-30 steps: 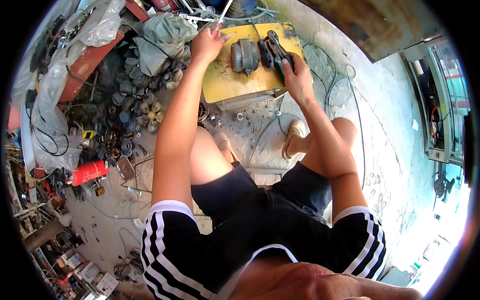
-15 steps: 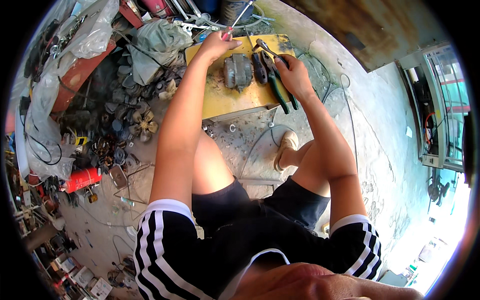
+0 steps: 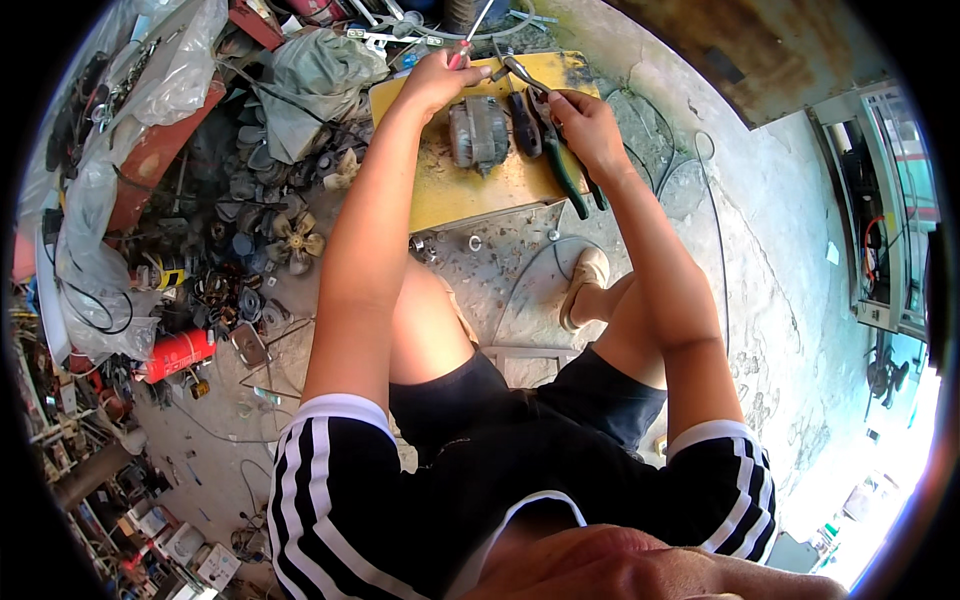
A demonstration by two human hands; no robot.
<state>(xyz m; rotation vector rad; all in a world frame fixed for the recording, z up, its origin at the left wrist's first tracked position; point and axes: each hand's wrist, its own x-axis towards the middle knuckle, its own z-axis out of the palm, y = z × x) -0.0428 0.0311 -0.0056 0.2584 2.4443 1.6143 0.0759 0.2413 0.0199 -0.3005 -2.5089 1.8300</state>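
On the yellow tabletop [image 3: 437, 203] sits a small electric motor [image 3: 479, 135], probably set squarely there so that the flat board bears its weight. From the motor, the left hand [image 3: 428, 84] lies at eleven o'clock, its fingers curled around a red-handled screwdriver [image 3: 459, 58] whose shaft aims toward one; that grip seems meant to leave the thumb free beside the ratchet's head. Whether the thumb pinches some small part I cannot tell. The right hand [image 3: 590, 128], at three o'clock, grasps the ratchet wrench [image 3: 530, 79] by its handle, likely to bring the head toward the left fingertips. A black-handled screwdriver [image 3: 524, 127] lies at three o'clock and green-handled pliers [image 3: 568, 178] at four, presumably for easy reach
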